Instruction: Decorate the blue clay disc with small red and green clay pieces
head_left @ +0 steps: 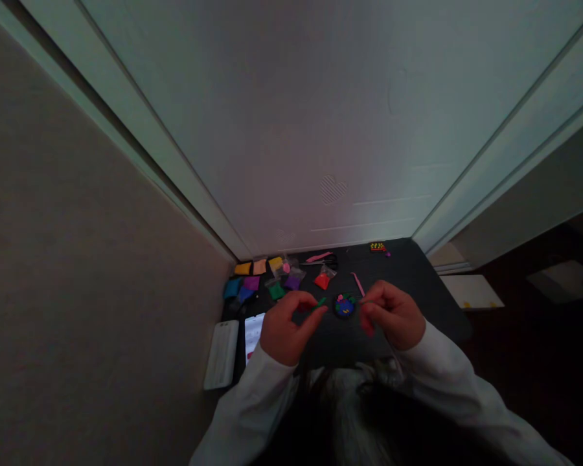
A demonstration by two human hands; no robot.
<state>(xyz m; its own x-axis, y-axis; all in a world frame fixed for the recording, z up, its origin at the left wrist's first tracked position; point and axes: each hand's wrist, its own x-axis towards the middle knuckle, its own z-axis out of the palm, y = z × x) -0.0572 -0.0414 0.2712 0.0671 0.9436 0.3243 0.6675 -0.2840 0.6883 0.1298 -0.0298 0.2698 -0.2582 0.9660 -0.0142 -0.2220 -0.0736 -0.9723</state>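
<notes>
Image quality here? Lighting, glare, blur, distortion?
Head view: dim overall, floor at lower right nearly black; phone screen stands out bright; wide-angle look, panel edges splaying toward the top; fine detail soft, so the green piece in the left hand shows little texture.

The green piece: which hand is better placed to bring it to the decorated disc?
Probably the left hand: it holds the green piece beside the decorated disc. The right hand, across the disc, isn't holding that piece.
</notes>
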